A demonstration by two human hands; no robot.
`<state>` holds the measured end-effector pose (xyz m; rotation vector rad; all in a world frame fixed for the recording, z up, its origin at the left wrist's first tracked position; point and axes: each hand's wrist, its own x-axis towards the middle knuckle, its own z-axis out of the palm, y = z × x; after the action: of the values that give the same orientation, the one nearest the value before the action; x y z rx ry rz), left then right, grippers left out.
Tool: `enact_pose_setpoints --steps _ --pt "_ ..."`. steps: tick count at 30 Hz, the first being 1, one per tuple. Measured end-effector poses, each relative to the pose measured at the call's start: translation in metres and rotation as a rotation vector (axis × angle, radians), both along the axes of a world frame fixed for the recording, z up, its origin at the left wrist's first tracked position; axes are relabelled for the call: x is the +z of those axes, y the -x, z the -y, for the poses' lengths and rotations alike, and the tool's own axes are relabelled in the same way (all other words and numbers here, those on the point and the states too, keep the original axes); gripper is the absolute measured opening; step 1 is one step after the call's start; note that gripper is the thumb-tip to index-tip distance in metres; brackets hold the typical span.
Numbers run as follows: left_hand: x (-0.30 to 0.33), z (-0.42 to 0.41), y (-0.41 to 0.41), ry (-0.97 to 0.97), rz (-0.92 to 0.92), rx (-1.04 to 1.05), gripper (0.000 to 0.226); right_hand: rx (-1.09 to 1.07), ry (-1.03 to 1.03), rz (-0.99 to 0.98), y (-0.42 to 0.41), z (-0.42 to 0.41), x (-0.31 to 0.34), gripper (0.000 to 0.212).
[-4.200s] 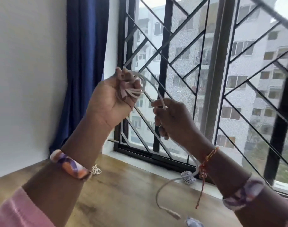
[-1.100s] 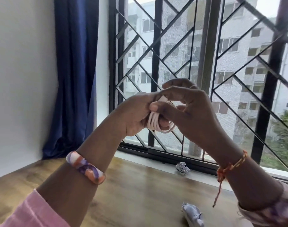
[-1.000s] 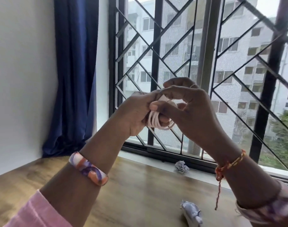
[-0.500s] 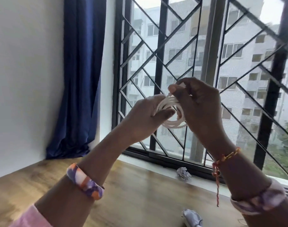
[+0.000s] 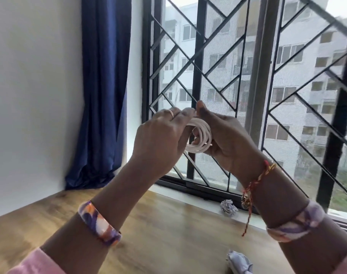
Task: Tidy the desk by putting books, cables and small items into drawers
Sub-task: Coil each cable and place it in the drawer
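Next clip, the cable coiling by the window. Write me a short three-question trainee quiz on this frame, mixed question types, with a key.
1. True or false: the coiled white cable lies on the wooden desk.
2. Which hands grip the cable? A left hand only; B right hand only; C both.
3. Fill in: one crumpled paper ball sits on the white window ____.

Key: 1 false, it is held in the air; 2 C; 3 sill.

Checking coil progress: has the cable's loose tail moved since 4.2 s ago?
Yes. The white cable no longer dangles toward the desk; it's all up in a coil between both hands, before the window grille.
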<state>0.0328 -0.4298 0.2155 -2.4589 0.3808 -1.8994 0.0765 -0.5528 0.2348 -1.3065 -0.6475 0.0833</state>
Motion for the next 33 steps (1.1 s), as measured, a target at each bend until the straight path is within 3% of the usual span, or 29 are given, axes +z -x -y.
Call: enact_pose_setpoints --steps 2,6,10,13,15,18,20,22,25,29,33 --pt "-0.001 0.004 0.000 -0.006 -0.036 0.119 0.030 0.061 0.030 -0.003 0.001 0.003 -0.004 0.031" --pt "0.001 0.010 0.001 0.157 -0.149 0.197 0.026 0.141 -0.016 0.155 0.007 0.007 -0.014 0.032" --pt "0.005 0.014 0.007 0.142 -0.146 0.225 0.022 -0.311 0.244 0.516 -0.004 0.003 -0.026 0.020" --pt "0.009 0.024 0.010 0.142 -0.281 0.249 0.021 -0.399 0.300 0.581 -0.012 -0.005 -0.031 0.019" --pt "0.011 0.024 0.011 0.174 -0.358 0.212 0.018 -0.305 0.295 0.499 -0.014 -0.006 -0.031 0.025" --pt "0.017 0.014 0.013 0.289 -0.566 0.053 0.019 0.084 0.247 0.182 -0.012 0.012 -0.022 0.011" --pt "0.020 0.005 0.012 0.422 -0.749 -0.146 0.020 0.284 0.253 -0.027 -0.012 0.024 -0.017 0.021" --pt "0.018 -0.001 0.010 0.555 -0.831 -0.305 0.022 0.306 0.288 -0.106 -0.016 0.028 -0.015 0.029" --pt "0.007 0.000 0.003 0.654 -0.753 -0.364 0.020 0.218 0.302 -0.104 -0.018 0.027 -0.015 0.034" --pt "-0.003 0.014 -0.003 0.520 -0.563 -0.200 0.013 0.056 0.241 0.025 -0.014 0.025 -0.017 0.011" --pt "-0.004 0.018 -0.007 0.516 -0.488 -0.192 0.016 -0.035 0.157 0.119 -0.011 0.025 -0.020 0.015"
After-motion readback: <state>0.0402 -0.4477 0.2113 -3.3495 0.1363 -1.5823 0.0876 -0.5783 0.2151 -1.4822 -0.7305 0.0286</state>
